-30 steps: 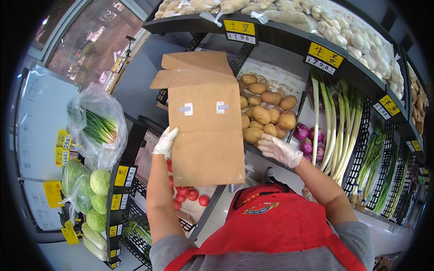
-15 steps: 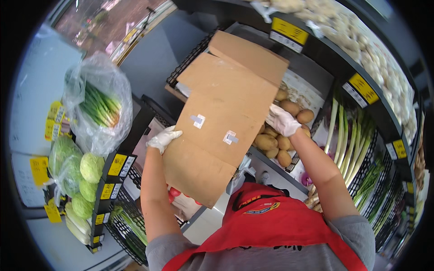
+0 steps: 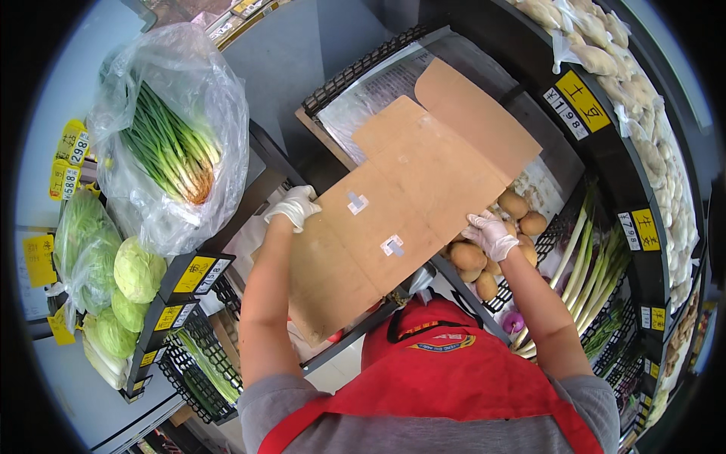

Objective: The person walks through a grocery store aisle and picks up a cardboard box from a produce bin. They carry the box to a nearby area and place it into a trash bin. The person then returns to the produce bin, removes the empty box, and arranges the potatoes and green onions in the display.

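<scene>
A flat sheet of brown cardboard with folded flaps and two small white stickers spans the space in front of me. My left hand, in a white glove, grips its left edge, the fingers bent over the rim. On the right edge my gloved right hand holds the sheet, its thumb and fingers at the border. Potatoes lie in a bin right beside and under that hand. The sheet covers part of the potato bin and most of what lies below it.
Left stand bagged scallions and green cabbages behind price tags. Long leeks and a purple onion lie at right. A black shelf ledge with yellow tags curves along the far right, under bagged pale produce.
The cardboard has turned clockwise and its far end has swung right, with both hands still on it. More of the bin's far lining shows. My view has shifted too.
</scene>
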The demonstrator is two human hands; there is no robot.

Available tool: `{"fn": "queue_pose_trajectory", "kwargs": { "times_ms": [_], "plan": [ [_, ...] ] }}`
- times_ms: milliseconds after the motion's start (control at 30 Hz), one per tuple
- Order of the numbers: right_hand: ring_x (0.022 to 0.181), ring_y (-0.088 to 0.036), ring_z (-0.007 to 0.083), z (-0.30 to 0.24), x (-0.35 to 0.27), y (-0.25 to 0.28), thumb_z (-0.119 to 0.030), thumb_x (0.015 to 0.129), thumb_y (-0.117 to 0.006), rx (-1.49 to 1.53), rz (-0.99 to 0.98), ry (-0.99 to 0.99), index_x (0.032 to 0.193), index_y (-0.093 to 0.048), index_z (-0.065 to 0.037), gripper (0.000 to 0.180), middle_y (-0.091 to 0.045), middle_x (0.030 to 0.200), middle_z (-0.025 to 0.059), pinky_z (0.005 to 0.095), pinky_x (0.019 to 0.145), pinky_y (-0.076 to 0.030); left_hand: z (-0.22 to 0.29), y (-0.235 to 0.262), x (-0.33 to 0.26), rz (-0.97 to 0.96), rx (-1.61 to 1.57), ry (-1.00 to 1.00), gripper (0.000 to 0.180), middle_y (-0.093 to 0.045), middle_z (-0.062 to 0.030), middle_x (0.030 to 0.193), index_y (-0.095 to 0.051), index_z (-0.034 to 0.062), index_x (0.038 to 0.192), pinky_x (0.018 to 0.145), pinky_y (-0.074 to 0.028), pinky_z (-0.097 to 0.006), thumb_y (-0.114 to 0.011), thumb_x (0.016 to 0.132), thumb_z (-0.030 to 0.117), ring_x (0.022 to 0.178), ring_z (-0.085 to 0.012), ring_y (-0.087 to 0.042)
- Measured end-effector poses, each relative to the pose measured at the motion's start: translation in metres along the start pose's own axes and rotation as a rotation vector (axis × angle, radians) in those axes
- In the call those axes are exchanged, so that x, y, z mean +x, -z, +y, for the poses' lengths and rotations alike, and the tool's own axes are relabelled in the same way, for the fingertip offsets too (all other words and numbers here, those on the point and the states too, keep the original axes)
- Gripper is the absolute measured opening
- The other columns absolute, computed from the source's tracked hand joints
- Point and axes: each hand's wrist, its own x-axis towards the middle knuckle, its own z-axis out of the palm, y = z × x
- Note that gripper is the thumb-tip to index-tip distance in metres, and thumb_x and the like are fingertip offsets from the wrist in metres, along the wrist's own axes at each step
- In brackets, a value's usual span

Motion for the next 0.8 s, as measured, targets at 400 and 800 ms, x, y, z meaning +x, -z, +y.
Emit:
{"fn": "queue_pose_trajectory", "kwargs": {
  "times_ms": [400, 800],
  "plan": [
    [0.106, -0.066, 0.0256, 0.018, -0.003, 0.001, -0.003, 0.097, -0.058, 0.247, -0.119, 0.111, 0.130, -0.053, -0.007, 0.034, -0.066, 0.121, 0.0101, 0.0410, 0.090, -0.056, 0.191, -0.005, 0.066, 0.626, 0.282, -0.357, 0.085, -0.036, -0.0230, 0.154, -0.033, -0.0025, 0.150, 0.120, -0.025, -0.042, -0.065, 0.089, 0.049, 0.144, -0.0364, -0.034],
    [0.093, -0.069, 0.0204, -0.007, 0.006, -0.009, -0.012, 0.099, -0.060, 0.011, -0.024, 0.015, 0.108, -0.062, -0.006, 0.012, -0.069, 0.098, 0.0050, 0.0322, 0.077, -0.056, 0.225, 0.017, 0.118, -0.139, -0.601, -0.322, 0.053, -0.069, -0.0102, 0.114, -0.063, -0.0032, 0.125, 0.092, -0.049, -0.032, -0.075, 0.089, 0.033, 0.103, -0.0178, -0.062]
  ]
}}
